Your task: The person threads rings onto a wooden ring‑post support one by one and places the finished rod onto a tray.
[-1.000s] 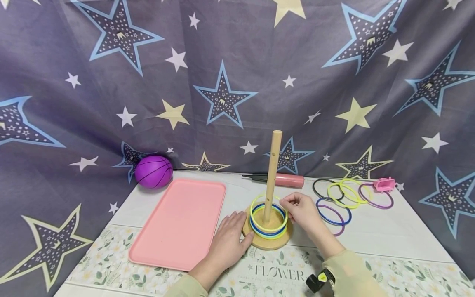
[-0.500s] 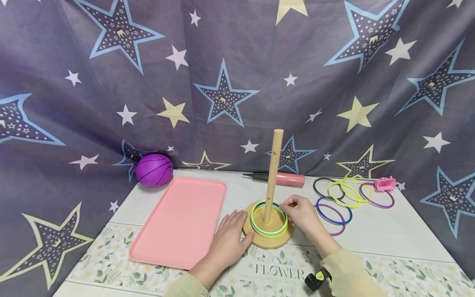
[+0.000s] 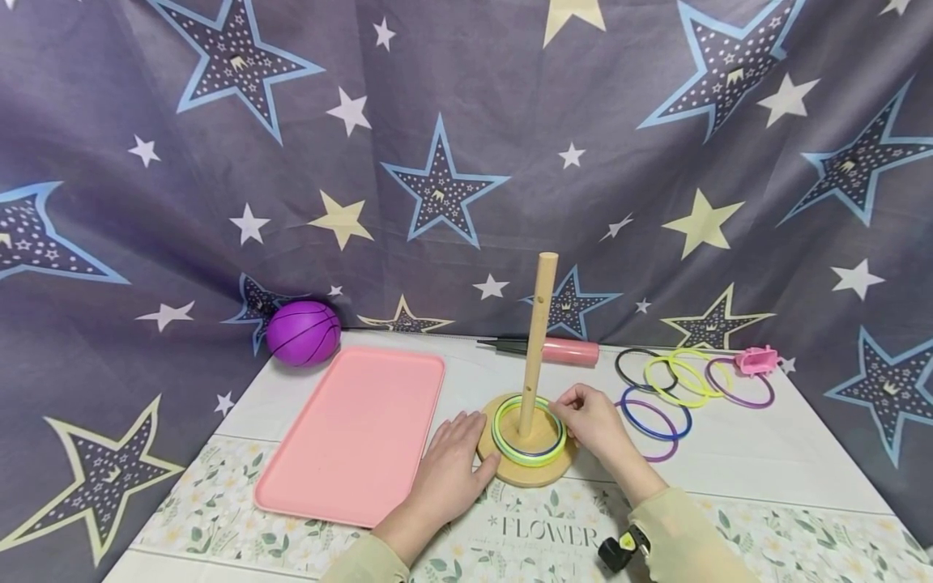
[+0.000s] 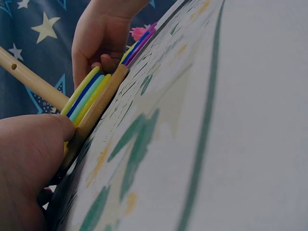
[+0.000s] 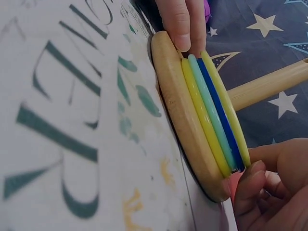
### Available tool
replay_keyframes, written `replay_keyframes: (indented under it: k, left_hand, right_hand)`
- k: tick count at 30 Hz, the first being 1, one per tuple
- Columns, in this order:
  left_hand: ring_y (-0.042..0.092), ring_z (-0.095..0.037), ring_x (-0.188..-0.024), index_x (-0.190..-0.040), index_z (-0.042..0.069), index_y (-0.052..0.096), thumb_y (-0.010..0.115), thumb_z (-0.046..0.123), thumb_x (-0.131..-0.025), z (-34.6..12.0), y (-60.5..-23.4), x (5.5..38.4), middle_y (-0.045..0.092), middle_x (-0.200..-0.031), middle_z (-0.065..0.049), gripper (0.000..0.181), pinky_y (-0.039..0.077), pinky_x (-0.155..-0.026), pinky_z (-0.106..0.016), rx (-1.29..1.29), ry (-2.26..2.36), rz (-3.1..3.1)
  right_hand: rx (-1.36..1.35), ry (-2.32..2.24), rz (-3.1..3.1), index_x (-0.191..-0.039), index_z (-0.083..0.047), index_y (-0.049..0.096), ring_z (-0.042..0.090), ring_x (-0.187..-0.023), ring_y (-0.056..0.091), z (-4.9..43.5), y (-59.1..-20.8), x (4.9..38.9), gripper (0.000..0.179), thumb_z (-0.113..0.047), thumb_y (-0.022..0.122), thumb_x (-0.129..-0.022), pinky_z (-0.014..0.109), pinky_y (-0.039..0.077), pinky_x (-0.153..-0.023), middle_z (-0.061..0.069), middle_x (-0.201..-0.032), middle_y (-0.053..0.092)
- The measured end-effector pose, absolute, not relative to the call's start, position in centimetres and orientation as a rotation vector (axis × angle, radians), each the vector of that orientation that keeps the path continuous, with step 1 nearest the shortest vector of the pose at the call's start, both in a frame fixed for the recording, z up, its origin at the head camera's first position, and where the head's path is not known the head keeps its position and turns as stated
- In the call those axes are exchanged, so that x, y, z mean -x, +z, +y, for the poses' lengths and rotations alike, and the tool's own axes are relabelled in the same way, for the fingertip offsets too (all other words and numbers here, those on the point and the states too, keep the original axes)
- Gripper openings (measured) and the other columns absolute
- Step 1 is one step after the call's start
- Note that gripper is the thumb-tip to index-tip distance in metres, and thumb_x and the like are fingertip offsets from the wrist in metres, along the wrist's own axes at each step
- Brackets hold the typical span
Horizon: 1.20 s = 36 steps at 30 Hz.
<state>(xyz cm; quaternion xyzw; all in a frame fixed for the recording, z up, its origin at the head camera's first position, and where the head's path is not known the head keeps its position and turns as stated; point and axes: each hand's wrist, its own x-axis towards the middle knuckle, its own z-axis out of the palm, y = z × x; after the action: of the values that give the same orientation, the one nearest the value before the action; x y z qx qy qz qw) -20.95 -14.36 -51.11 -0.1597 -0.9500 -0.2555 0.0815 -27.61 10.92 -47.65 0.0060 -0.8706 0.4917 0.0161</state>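
Note:
A wooden post rises from a round wooden base at the table's middle. Stacked flat around it, seen in the right wrist view, are a lower yellow ring, a mint ring, a blue ring and a top yellow ring. My right hand pinches the top yellow ring at its right edge, thumb and index finger together. On the left, my left hand rests against the base with fingers extended, its thumb near the stack in the left wrist view.
A pink tray lies left, with a purple ball behind it. Behind the post is a pink and black pump. Several loose rings, including a black ring and a blue ring, lie right beside a pink clip.
The top yellow ring has gone down from a slight tilt above the stack to lie on the blue ring. My right hand lowered slightly with it; the left hand stayed in place.

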Motion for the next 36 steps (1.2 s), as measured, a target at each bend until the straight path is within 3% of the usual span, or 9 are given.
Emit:
replay_keyframes:
  k: [12, 36]
  left_hand:
    - [0.038, -0.041, -0.16, -0.162, -0.003, 0.05, 0.066, 0.035, -0.109, -14.3, -51.1, 20.9, 0.051, -0.166, -0.021, 0.067, 0.021, -0.135, -0.058, 0.475, -0.769, -2.843]
    - [0.038, -0.042, -0.16, -0.162, -0.003, 0.05, 0.068, 0.033, -0.109, -14.3, -51.1, 21.0, 0.051, -0.166, -0.021, 0.067, 0.02, -0.135, -0.059, 0.471, -0.792, -2.842]
  right_hand:
    - [0.025, 1.6, -2.618, -0.101, -0.004, 0.07, 0.013, -0.053, 0.055, 12.9, -45.8, 26.5, 0.017, -0.019, 0.077, -0.104, 0.024, 0.044, -0.046, 0.006, -0.083, 0.062]
    - [0.295, 1.606, -2.475, -0.12, 0.005, 0.067, 0.012, -0.056, 0.058, 23.4, -45.3, 24.7, 0.037, -0.03, 0.073, -0.109, 0.027, 0.055, -0.052, 0.003, -0.074, 0.064]
